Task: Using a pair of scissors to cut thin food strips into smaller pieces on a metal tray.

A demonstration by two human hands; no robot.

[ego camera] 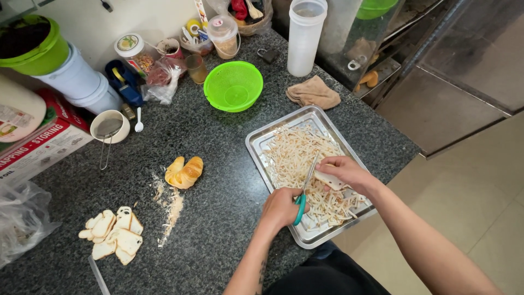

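Over the metal tray (261,143) at the counter's (218,218) near right edge, the left hand (281,207) is closed around green-handled scissors (304,191), blades up over the shredded bread strips (297,153). The right hand (344,172) pinches a bread slice (329,180) beside the blades. A croissant (184,171) lies to the left.

Shiny metal on speckled stone

The tray (256,143) is glossy steel; the counter (218,218) polished speckled granite; the scissors (303,192) have metal blades and smooth teal plastic handles; the rag (313,92) is soft matt cloth.
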